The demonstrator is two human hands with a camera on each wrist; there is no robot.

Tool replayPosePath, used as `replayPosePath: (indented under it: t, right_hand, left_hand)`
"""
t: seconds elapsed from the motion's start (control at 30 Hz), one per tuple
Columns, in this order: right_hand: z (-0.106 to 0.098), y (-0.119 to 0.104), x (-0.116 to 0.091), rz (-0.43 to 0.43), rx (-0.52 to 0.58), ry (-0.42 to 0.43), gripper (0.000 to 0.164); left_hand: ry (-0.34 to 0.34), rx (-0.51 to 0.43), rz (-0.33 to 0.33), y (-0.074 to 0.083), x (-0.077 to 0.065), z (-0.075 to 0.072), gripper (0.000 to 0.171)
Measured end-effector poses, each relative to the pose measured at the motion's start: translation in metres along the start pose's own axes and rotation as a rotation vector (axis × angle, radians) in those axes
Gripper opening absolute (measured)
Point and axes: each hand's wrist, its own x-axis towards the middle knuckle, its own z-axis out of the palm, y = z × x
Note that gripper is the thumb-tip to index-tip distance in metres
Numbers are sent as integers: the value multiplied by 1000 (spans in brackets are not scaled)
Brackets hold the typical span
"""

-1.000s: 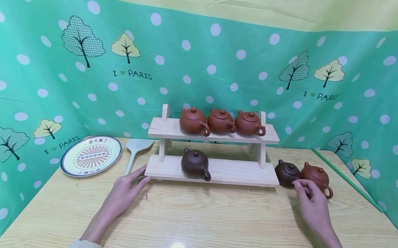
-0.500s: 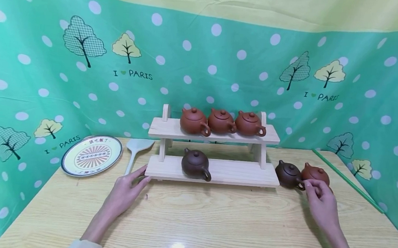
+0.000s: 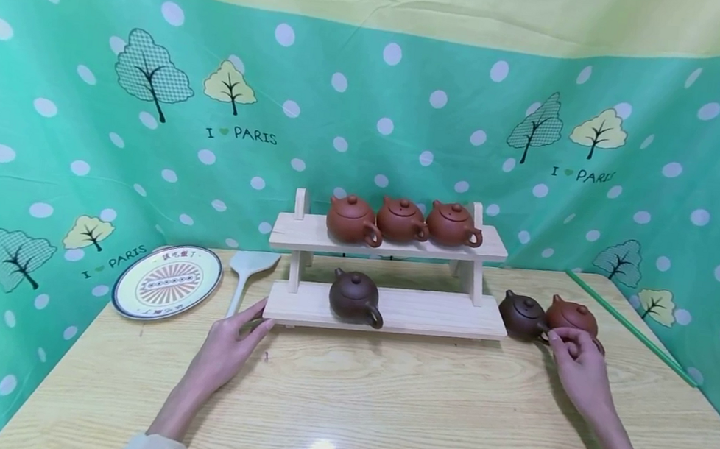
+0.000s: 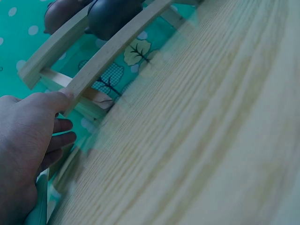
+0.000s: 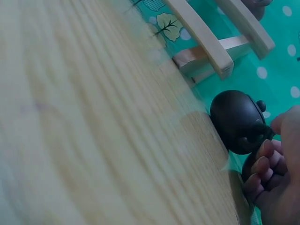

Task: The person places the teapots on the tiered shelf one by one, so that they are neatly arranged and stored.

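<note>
My left hand (image 3: 227,349) holds the front left corner of a two-tier wooden shelf (image 3: 430,312), thumb along the edge in the left wrist view. To the right of the shelf, my right hand (image 3: 578,368) pinches the handle of a dark brown teapot (image 3: 523,317), which stands on the table; the right wrist view shows thumb and finger at that handle. Behind the right hand, a reddish-brown teapot (image 3: 571,315) is partly covered by the fingers. Another dark teapot (image 3: 354,296) sits on the lower tier. Three reddish-brown teapots (image 3: 351,220) line the upper tier.
A patterned plate (image 3: 168,283) leans at the table's back left, beside a pale spatula (image 3: 252,264). Along the right table edge lies a green stick (image 3: 631,328). A green dotted curtain (image 3: 406,111) hangs right behind the shelf.
My right hand has shifted slightly right, and the dark teapot's handle now shows at its fingertips. My left hand has stayed at the shelf corner.
</note>
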Motion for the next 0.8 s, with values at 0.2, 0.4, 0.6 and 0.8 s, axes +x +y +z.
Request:
replayPosePath:
  t: [0.2, 0.4, 0.6, 0.8]
  right_hand:
    - [1, 2, 2, 2, -37, -48, 41]
    - [1, 2, 3, 11, -70, -82, 45]
    - [2, 1, 5, -24, -79, -104, 43]
    - [2, 2, 6, -37, -64, -123, 41]
  left_hand:
    - [1, 5, -2, 0, 0, 0, 54]
    - [-1, 1, 1, 0, 0, 0, 53]
    - [-2, 2, -6, 1, 0, 0, 53]
    - [2, 4, 0, 1, 0, 0, 54]
